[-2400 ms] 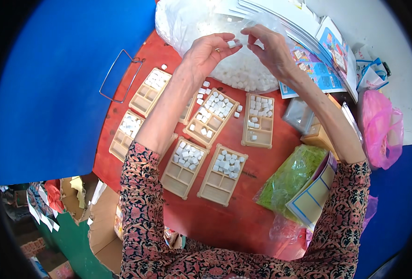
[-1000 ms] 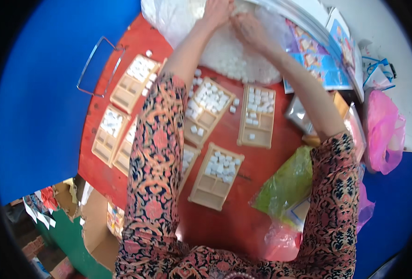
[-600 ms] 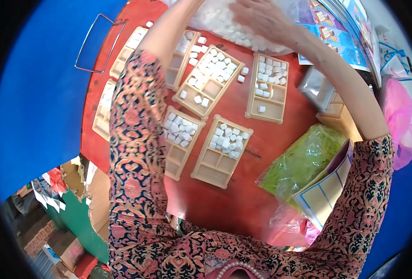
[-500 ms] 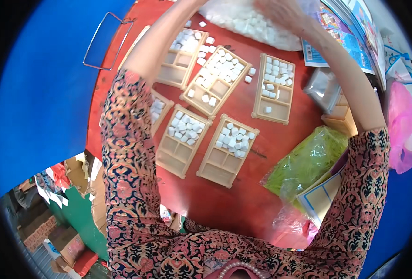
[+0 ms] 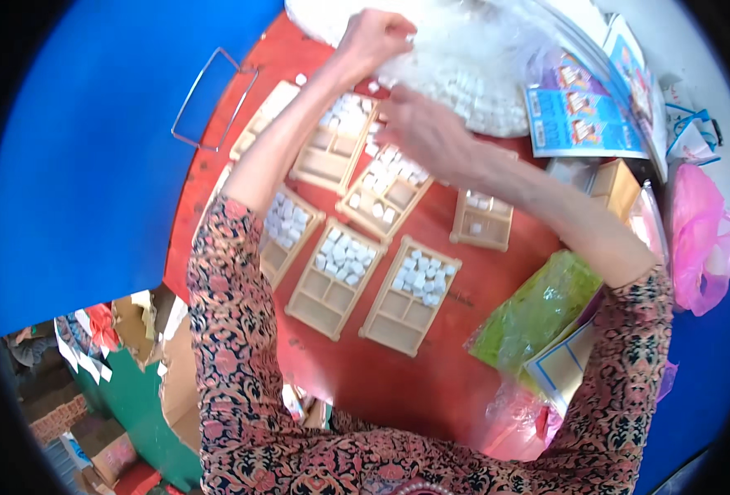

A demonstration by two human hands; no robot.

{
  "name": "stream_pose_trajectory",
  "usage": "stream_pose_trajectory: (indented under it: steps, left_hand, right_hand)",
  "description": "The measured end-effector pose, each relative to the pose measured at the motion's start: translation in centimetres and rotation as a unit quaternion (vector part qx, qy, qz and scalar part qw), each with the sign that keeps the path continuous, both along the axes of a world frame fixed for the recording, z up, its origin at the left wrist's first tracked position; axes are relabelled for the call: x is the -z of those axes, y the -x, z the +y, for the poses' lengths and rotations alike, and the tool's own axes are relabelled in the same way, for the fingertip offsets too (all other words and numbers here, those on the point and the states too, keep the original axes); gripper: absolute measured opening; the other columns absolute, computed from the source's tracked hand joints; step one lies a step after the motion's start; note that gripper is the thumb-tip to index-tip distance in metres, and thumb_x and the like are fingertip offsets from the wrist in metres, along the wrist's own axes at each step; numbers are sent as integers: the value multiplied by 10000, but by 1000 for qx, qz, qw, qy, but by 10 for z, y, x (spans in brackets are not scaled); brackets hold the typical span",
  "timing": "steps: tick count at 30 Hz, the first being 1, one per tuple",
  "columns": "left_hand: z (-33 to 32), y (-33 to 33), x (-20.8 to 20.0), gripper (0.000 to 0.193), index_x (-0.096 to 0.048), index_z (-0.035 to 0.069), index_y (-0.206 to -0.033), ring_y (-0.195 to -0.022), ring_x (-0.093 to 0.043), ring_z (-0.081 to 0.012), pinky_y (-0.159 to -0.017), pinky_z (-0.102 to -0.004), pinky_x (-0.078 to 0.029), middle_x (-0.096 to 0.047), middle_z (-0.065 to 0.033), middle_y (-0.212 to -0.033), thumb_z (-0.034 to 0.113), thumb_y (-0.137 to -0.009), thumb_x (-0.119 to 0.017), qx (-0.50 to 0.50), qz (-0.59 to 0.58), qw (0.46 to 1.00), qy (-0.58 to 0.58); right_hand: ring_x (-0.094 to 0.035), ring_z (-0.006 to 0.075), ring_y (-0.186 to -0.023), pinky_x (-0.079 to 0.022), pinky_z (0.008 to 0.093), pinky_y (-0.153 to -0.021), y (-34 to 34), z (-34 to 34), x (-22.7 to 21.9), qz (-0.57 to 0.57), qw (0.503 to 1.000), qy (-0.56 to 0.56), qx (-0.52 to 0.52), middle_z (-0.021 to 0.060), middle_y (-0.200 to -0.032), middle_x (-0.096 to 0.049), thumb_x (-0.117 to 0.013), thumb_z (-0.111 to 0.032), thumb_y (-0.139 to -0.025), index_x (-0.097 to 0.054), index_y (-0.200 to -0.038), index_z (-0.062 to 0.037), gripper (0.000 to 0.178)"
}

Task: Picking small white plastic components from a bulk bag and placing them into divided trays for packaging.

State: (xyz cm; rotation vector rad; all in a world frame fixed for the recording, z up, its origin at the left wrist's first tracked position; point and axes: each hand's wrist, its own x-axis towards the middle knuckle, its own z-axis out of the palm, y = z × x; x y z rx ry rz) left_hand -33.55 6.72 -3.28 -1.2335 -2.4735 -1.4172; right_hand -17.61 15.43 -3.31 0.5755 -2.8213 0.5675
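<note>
right hand (image 5: 423, 132): blurred, contents unclear | plastic bag (image 5: 485, 103): cut by top edge | rightmost tray (image 5: 494, 234): partly behind forearm (image 5: 559, 206)

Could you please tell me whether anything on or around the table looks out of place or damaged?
A few white blocks lie loose on the red table, outside the trays, whereas others sit in tray compartments. At lower left, the cardboard box has a ragged, torn-looking edge.

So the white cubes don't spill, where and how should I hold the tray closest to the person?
Probably by both long walls of the tray, coming from its near end: it lies flat, its rim is raised, and the white cubes crowd its far end.
</note>
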Motion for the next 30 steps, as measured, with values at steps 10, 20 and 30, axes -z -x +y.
stream_pose_trajectory:
  steps: [10,20,30]
  left_hand:
    - [-2,-16,-9,245,-668,4,-995,-810,-643,-131,-708,-250,-514,-683,-97,-871,0,-750,-662,21,-95,995,-1]
    - [10,-5,-10,121,-680,-31,-783,-627,-647,-212,-604,-309,-508,-646,-118,-623,39,-700,-626,-25,74,997,17]
    - [6,25,-14,240,-705,35,-941,-822,-666,-251,-756,-324,-502,-689,-168,-875,58,-730,-593,-129,-32,986,-102]
  right_hand:
    - [-588,341,-930,-475,427,-780,12,-12,5,-56,998,17,8,174,-962,-594,-718,-213,-729,-620,-881,6,284]
    - [-607,344,-808,-490,424,-713,29,-1,4,-49,989,14,-141,175,-802,-615,-689,-63,-616,-594,-776,10,200]
    - [-579,332,-673,-492,399,-637,29,-18,-4,-19,969,-158,-190,180,-695,-562,-568,-40,-586,-556,-698,18,127]
